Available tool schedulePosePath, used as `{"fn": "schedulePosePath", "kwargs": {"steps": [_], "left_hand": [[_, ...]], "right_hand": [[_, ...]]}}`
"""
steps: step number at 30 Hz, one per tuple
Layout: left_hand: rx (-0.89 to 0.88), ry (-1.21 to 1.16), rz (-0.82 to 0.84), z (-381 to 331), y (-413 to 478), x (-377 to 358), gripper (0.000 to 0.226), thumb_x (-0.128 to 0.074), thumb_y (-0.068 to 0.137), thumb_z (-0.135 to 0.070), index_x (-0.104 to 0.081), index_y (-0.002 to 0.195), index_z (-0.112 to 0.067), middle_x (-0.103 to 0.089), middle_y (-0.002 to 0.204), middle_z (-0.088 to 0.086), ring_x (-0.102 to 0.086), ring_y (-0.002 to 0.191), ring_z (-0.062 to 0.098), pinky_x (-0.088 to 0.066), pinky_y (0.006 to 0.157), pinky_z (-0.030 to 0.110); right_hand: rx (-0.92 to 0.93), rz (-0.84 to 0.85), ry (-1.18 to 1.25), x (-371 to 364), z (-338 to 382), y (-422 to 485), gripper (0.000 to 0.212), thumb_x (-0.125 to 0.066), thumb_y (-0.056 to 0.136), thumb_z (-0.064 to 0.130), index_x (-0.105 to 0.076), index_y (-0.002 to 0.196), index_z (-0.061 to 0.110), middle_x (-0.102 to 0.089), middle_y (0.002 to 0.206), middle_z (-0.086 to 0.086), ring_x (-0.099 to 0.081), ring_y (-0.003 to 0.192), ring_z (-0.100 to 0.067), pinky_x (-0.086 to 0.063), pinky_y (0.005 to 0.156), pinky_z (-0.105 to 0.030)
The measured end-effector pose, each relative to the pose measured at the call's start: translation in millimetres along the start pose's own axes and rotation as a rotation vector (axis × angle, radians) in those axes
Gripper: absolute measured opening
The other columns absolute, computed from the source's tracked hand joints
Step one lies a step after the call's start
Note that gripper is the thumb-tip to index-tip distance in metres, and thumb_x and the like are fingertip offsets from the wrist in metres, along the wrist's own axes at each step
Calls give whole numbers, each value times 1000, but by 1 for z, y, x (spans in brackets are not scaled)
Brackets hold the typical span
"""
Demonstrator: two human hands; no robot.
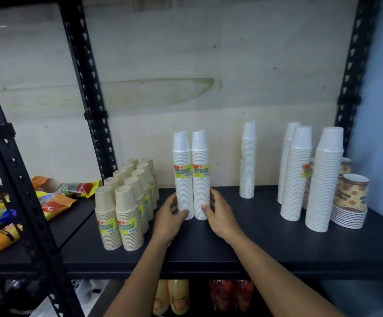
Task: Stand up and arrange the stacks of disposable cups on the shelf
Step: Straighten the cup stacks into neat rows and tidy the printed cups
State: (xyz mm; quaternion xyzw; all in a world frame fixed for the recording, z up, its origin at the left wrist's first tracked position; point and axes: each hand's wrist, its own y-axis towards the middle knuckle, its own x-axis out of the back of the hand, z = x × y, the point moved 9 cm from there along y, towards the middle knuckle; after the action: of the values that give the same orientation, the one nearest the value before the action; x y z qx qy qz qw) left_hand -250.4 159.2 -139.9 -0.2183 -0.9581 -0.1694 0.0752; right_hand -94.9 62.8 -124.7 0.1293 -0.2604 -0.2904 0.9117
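Left hand (pixel 171 212) fingers were curled around the base of the left one of two tall white upright disposable cup stacks (pixel 182 177), thumb laid across its front. Right hand (pixel 218 213) fingers were wrapped on the base of the right stack (pixel 201 177), thumb pressed at the front. The two stacks were held touching side by side, upside-down cups, a yellow-green label seen on each, at the middle of the black shelf board (pixel 243 243).

To the left, ten short beige paper cup stacks (pixel 126 202) were counted, set upright in two rows of five, just beside the left hand. To the right, one lone white stack (pixel 248 161) was seen near the back wall, well apart from the held pair. Further right, three more white stacks (pixel 296 175) were grouped close together. Patterned brown paper cups (pixel 351 194) were placed at the far right end; count could not be told. Orange and yellow snack packets (pixel 53 203) were noted lying on the neighbouring shelf at left. Bottles (pixel 179 296) were glimpsed on the level below, blurred.
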Motion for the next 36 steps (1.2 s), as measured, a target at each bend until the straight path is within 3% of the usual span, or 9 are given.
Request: {"fn": "schedulePosePath", "kwargs": {"steps": [6, 9, 14, 16, 18, 21, 25, 31, 36], "left_hand": [[-80, 100, -3, -13, -2, -1, 77, -80, 83, -17, -44, 143, -50, -60, 137, -26, -55, 130, -1, -49, 109, 40], [-56, 245, -187, -17, -11, 14, 94, -83, 82, -36, -28, 159, -32, -29, 163, -2, -32, 149, 18, -40, 117, 49], [-346, 137, -463, -83, -58, 6, 48, -72, 93, -17, -54, 138, -19, -49, 129, 0, -54, 116, 7, -53, 99, 38], [-414, 80, -398, -108, -62, -19, 38, -72, 93, -12, -59, 127, -21, -56, 116, -3, -59, 108, 8, -55, 92, 36], [-449, 22, -297, -127, -57, -51, 35, -71, 93, -10, -60, 125, -22, -60, 113, -3, -61, 106, 10, -55, 89, 30], [-448, -44, -149, -146, -46, -96, 33, -70, 94, -12, -61, 125, -21, -63, 117, -4, -63, 109, 9, -56, 89, 25], [-425, -14, -36, -148, -30, -139, 35, -71, 94, -18, -61, 128, -19, -63, 122, -6, -61, 114, 2, -51, 86, 12], [-304, -64, 129, -140, -29, -215, 42, -74, 92, -18, -60, 131, -19, -66, 124, -7, -63, 113, 5, -51, 83, 10], [-225, -54, 197, -128, -31, -265, 60, -80, 88, -26, -52, 140, -16, -62, 130, -5, -60, 118, 9, -47, 89, 14]], "right_hand": [[-43, 40, 108, 0, -2, 0, 67, -63, 96, 16, -34, 155, 26, -51, 142, 14, -51, 126, -2, -43, 110, -29], [-175, -95, 334, 24, -13, -5, 61, -60, 94, 12, -40, 150, 29, -50, 144, 14, -47, 134, -7, -40, 114, -34], [-116, -313, 285, 98, -12, -22, 35, -56, 95, 5, -63, 122, 27, -61, 128, 10, -56, 124, -7, -45, 97, -18], [-41, -381, 199, 132, -4, -28, 31, -58, 95, 8, -64, 111, 33, -62, 122, 11, -58, 117, -5, -45, 88, -12], [25, -429, 134, 161, 6, -35, 26, -59, 95, 9, -65, 109, 31, -61, 117, 10, -59, 111, -2, -52, 93, -22], [216, -550, 13, 201, 29, -56, 22, -61, 93, 7, -66, 109, 21, -58, 112, 9, -61, 107, -6, -57, 94, -37], [406, -731, -118, 247, 56, -93, 22, -60, 90, 10, -66, 111, 14, -58, 114, 5, -60, 110, -17, -57, 89, -38], [248, -919, -270, 302, 21, -117, 31, -69, 87, 8, -65, 117, 14, -56, 118, 2, -52, 114, -21, -51, 93, -51], [126, -846, -210, 306, -13, -115, 44, -61, 86, 23, -57, 130, 21, -50, 129, 6, -49, 124, -17, -51, 100, -49]]}}
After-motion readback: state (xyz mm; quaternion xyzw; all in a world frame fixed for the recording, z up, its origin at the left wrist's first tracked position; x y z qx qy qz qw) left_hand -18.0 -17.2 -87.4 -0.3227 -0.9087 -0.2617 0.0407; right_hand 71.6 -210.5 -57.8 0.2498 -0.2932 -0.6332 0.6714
